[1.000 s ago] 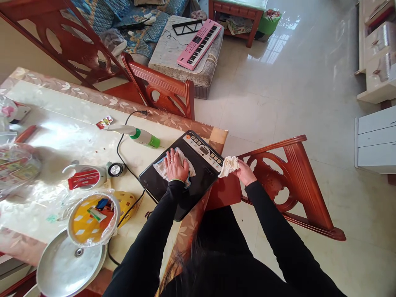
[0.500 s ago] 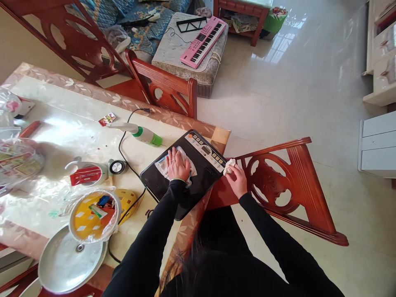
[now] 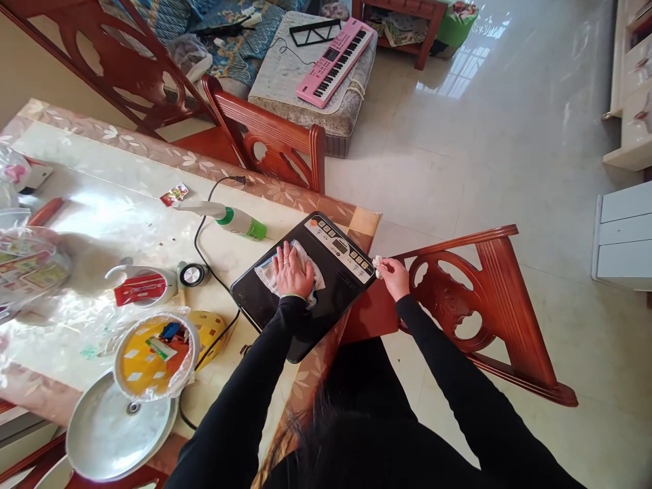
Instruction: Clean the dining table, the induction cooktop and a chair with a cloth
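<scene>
A black induction cooker point(image 3: 326, 285) lies at the table's near right corner, its control strip along the far edge. My left hand point(image 3: 291, 270) lies flat, fingers spread, pressing a white cloth point(image 3: 312, 267) on the cooker's glass top. My right hand point(image 3: 394, 277) is closed round a crumpled white tissue point(image 3: 377, 263), held against the cooker's right edge beside the control strip.
A green-and-white spray bottle point(image 3: 231, 220) and the cooker's black cord point(image 3: 201, 255) lie left of the cooker. A metal lid point(image 3: 115, 438), a wrapped yellow bowl point(image 3: 153, 353) and plastic bags fill the table's left. Red wooden chairs point(image 3: 479, 292) stand at the table's right and far side.
My right hand has drawn the tissue in from the air to the cooker's right edge and bunched it smaller. My left hand stays on the cloth.
</scene>
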### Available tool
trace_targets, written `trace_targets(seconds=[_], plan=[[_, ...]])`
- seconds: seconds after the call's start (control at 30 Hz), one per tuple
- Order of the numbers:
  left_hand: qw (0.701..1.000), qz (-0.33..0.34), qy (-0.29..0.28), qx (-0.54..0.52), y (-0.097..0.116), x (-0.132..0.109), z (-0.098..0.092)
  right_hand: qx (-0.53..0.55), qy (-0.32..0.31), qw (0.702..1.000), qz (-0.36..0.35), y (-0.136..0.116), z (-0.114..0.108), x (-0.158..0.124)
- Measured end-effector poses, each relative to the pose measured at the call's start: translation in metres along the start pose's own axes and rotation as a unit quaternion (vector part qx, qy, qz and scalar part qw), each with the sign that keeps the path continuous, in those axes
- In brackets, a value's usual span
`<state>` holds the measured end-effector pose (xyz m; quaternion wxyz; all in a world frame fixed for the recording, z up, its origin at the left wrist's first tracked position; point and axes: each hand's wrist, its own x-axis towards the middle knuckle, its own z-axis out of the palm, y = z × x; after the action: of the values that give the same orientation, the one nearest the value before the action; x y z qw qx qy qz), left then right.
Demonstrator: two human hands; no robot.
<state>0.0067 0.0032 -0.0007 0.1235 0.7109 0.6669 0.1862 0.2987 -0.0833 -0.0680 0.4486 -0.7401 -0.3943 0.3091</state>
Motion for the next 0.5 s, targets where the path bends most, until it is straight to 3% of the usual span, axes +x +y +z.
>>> trace_targets(seconds=[0.1, 0.27, 0.5], plan=[[1.000, 0.001, -0.003, -0.001, 0.000, 0.000, 0.001, -0.029, -0.025, 0.999, -0.019, -0.005, -0.003, 0.007], [1.000, 0.000, -0.002, 0.005, -0.001, 0.001, 0.002, -0.042, 0.008, 0.995, -0.095, -0.007, -0.006, -0.010], [1.000, 0.002, 0.000, 0.007, 0.000, 0.001, 0.002, -0.057, 0.024, 0.992, -0.111, -0.008, -0.001, -0.026]])
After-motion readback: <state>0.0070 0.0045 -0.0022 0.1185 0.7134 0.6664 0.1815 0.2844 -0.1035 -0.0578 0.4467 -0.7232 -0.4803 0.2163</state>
